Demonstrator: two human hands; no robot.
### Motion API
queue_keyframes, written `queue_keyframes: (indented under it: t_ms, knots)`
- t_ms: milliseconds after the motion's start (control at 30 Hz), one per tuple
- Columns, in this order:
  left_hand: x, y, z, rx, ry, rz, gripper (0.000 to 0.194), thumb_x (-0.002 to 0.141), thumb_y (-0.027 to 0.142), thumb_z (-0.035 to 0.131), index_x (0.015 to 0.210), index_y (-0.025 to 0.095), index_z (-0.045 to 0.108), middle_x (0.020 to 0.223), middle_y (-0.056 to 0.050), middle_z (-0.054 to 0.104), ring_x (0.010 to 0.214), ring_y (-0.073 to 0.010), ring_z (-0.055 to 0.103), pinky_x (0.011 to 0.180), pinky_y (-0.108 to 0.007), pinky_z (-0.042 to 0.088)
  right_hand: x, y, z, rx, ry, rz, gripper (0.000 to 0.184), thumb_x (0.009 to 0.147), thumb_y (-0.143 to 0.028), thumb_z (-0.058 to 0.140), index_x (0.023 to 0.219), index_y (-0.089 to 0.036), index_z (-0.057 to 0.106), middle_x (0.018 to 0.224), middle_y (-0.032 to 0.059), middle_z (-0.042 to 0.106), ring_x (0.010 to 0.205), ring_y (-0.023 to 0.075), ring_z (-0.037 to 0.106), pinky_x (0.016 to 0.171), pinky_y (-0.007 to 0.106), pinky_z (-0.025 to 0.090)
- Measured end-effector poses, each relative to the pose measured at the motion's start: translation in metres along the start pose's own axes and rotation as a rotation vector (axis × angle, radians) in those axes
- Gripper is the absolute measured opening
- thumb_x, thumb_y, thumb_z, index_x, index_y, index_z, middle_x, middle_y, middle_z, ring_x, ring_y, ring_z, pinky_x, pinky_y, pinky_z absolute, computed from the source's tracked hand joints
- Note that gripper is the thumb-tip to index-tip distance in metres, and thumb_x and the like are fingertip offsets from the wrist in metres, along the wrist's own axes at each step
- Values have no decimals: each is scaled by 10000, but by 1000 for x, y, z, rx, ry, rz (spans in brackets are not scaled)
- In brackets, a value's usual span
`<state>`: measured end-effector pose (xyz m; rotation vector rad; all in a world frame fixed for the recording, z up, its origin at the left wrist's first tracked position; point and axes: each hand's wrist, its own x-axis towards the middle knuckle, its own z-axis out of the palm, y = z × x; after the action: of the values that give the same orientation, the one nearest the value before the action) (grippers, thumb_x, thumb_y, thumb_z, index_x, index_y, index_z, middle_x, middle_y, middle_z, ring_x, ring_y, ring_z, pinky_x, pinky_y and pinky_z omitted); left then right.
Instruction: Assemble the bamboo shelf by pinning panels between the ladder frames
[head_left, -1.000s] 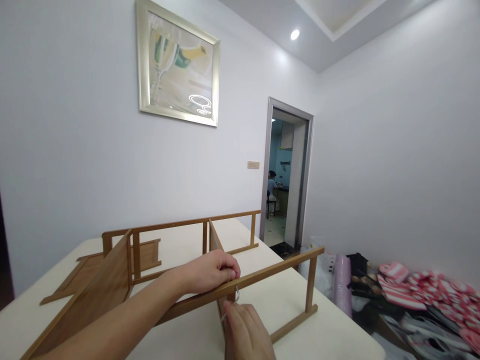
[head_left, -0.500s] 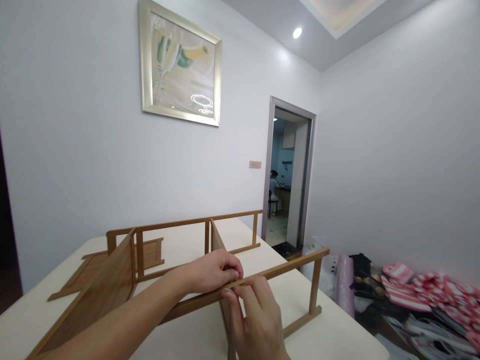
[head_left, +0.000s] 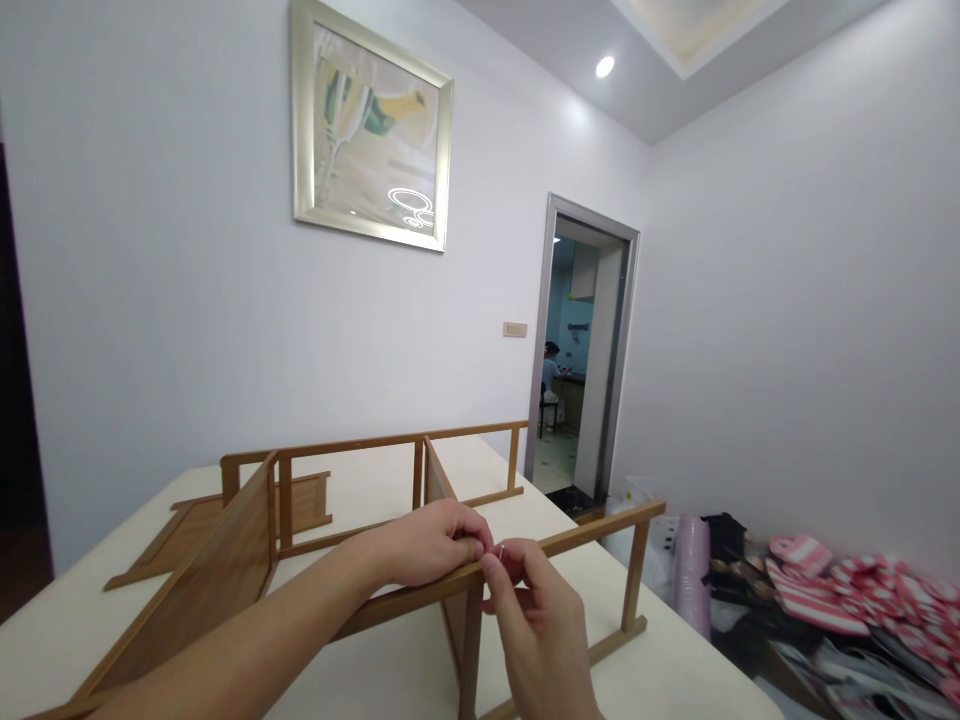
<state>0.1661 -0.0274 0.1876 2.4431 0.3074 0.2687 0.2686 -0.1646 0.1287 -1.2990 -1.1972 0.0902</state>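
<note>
A brown wooden rack frame [head_left: 409, 600] lies on its side across the pale table, its near rail running under my hands. My left hand [head_left: 442, 540] rests on that rail, its fingers curled in and the thumb pressed to them; whatever they hold is hidden. Just right of it, my right hand [head_left: 536, 610] pinches thumb and forefinger at the rail, above an upright. A tiny thin thing shows at these fingertips, too small to name. The fingertips of both hands almost meet. One shelf board [head_left: 202, 560] stands on edge left of my forearm, another [head_left: 439, 475] beyond my left hand.
A separate slatted wooden panel [head_left: 304, 505] lies flat on the table [head_left: 352, 490] at the back left. Right of the table are a purple roll [head_left: 691, 575] and a heap of pink-striped cloth [head_left: 817, 585]. Through the doorway [head_left: 551, 320] a person [head_left: 551, 370] sits in another room.
My right hand has shifted slightly right and up, its thumb and forefinger now pinched at the rail's top. My left hand stays on the rail. The view has turned slightly left.
</note>
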Motion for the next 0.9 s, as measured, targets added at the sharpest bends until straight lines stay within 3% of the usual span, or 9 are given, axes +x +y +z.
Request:
queue_keyframes:
  t_ms: [133,300,500,567,633,767,833,900]
  knots:
    - [-1,1,0,12,-3,12,215,855,301,472,846,190,656,820,16,656,816,-157,594,765,-243,446,4,1,-4,-36,-22,-143,219,926,-370,530,949,-209,677,804,41,677,666,156,622,590,234,521]
    - [-3,3,-1,58,7,0,242,875,309,453,861,194,666,838,6,661,823,-166,598,775,-262,458,1,-2,-1,215,25,121,324,904,-488,533,929,-189,656,679,-7,605,443,99,488,391,202,436]
    - [-7,13,-6,113,31,1,241,860,224,480,939,207,707,1049,-34,673,997,-186,610,926,-290,456,-13,11,-12,14,175,55,333,897,-494,527,928,-189,657,839,64,672,674,172,611,499,223,494]
    - [-15,25,-7,161,95,9,286,881,209,460,1037,217,700,1183,-50,640,1085,-192,592,1005,-312,428,-15,23,-21,-74,167,41,330,913,-490,497,924,-197,646,814,57,666,695,178,621,533,231,499]
    - [-30,40,-5,249,232,19,336,911,193,410,1118,218,674,1259,-67,605,1137,-199,574,1040,-338,419,-16,37,-29,-138,178,33,324,929,-486,463,923,-206,625,770,41,653,704,180,629,595,247,513]
    - [-81,66,26,394,496,141,342,912,124,382,1121,195,644,1222,-99,613,1120,-190,578,1014,-325,456,-33,62,-37,-261,143,9,328,931,-495,416,931,-218,593,827,54,666,751,199,641,693,295,522]
    - [-113,71,56,413,472,139,317,919,156,418,1149,215,627,1199,-123,622,1090,-218,589,992,-377,474,-48,76,-33,-285,20,30,357,890,-542,449,927,-222,603,849,68,674,770,217,658,664,296,527]
    - [-146,71,90,303,337,47,283,951,228,432,1148,301,621,1150,-94,639,1018,-201,608,919,-373,512,-63,91,-23,-339,-104,143,423,791,-600,558,986,-229,617,739,41,651,635,215,644,536,290,507]
